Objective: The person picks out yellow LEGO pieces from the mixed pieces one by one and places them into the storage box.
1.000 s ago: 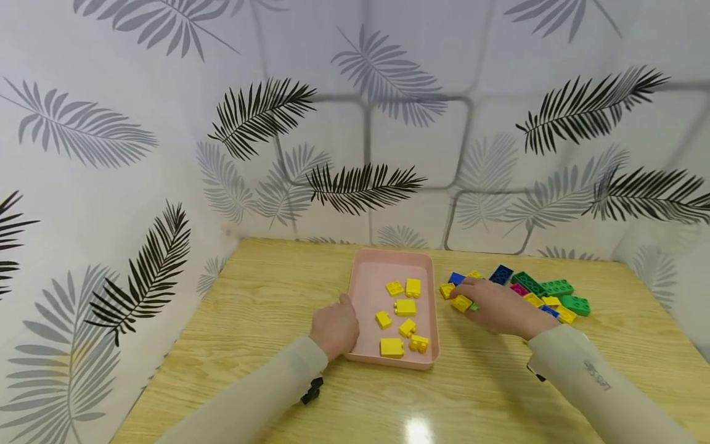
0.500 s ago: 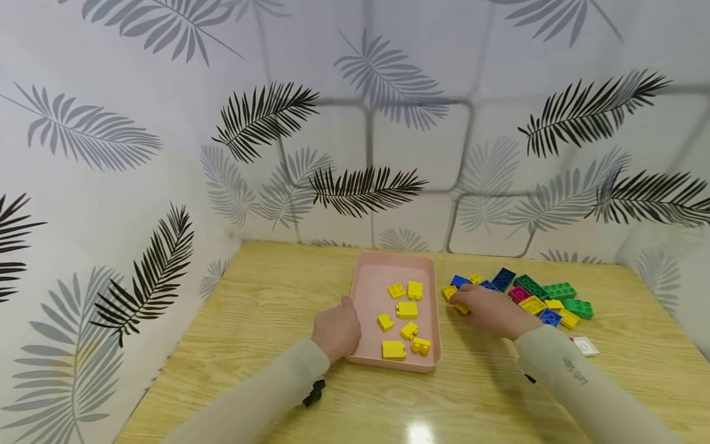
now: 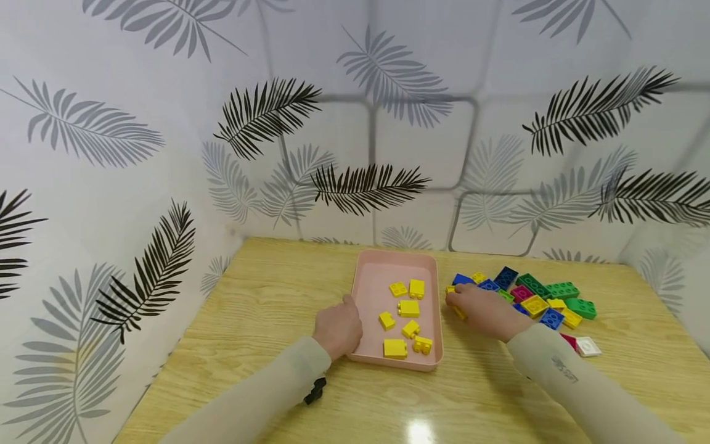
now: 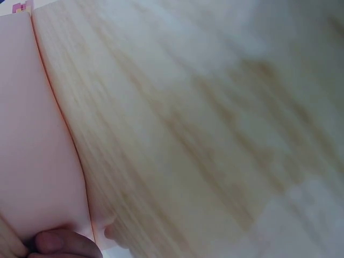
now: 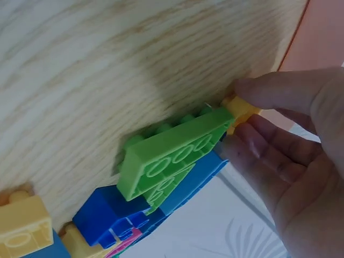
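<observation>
The pink tray (image 3: 396,364) lies in the middle of the table, with several yellow bricks (image 3: 408,308) inside. My left hand (image 3: 337,330) grips the tray's left wall; the left wrist view shows curled fingers (image 4: 56,244) at the rim. To the right of the tray, my right hand (image 3: 482,310) is at the near left side of a pile of bricks. Its thumb and fingers pinch a small yellow brick (image 5: 240,110) in the right wrist view, partly hidden by the fingertips. A light green brick (image 5: 177,150) lies right beside those fingertips.
Loose blue bricks (image 3: 551,319), green bricks (image 3: 581,308), a pink brick (image 3: 521,294) and more yellow ones spread right of my right hand. A white brick (image 3: 588,346) lies nearer the front. A leaf-patterned curtain (image 3: 410,142) hangs behind the wooden table (image 3: 277,277).
My right hand has shifted slightly left and down among the yellow bricks, and its forearm has moved left, uncovering the white brick. My left hand has stayed at the tray wall.
</observation>
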{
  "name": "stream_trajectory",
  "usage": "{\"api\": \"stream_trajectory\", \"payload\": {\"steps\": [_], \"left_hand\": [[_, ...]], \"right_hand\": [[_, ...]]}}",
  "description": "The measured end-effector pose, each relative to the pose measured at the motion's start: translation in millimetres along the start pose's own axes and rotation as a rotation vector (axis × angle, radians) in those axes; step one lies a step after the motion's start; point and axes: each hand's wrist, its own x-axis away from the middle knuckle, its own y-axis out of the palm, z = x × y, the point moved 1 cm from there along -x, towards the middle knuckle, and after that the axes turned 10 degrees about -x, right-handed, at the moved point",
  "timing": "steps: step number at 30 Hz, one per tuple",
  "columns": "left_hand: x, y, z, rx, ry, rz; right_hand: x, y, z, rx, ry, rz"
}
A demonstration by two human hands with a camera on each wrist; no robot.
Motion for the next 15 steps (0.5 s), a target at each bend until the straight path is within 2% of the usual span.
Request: {"api": "stream_trajectory", "payload": {"steps": [9, 15], "left_hand": [[-1.2, 2.7, 1.6, 0.015, -0.009, -0.006], [-2.3, 3.0, 0.9, 0.024, -0.017, -0.001]], "right_hand": [[1.5, -2.5, -6.1, 0.009, 0.016, -0.055], [2.4, -20.6, -17.5, -0.002, -0.004, -0.004]]}}
